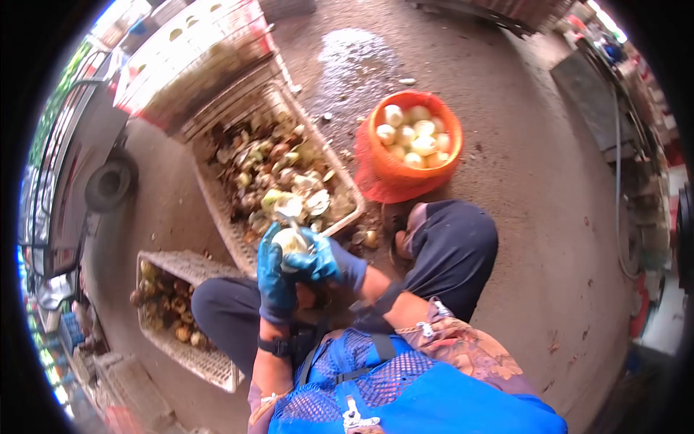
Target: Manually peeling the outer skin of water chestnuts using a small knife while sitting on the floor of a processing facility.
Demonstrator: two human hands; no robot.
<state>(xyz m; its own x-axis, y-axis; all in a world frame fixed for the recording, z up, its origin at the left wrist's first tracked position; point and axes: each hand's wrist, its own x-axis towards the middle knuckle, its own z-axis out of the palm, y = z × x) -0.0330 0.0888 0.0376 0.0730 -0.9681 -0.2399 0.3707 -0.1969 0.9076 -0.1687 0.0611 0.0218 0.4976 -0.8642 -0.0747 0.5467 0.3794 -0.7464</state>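
Both my hands wear blue-green gloves and meet over the near end of a crate of onion scraps. A pale peeled onion (290, 241) rests in my left hand (270, 271), whose fingers are closed round its left side. My right hand (318, 258) is closed against the onion's right side. A thin grey shape like a small knife blade (292, 224) shows at the onion's top; its handle is hidden in the right glove. Under and beyond the hands, the long crate (334, 226) holds skins, cut ends and brown onions.
An orange bucket (376, 168) of peeled onions stands ahead right. To the left, another crate (189, 269) lies with unpeeled onions in it. Stacked crates (195, 72) stand at the far left, near a vehicle's wheel (108, 184). Wet ground (354, 65) lies beyond the bucket.
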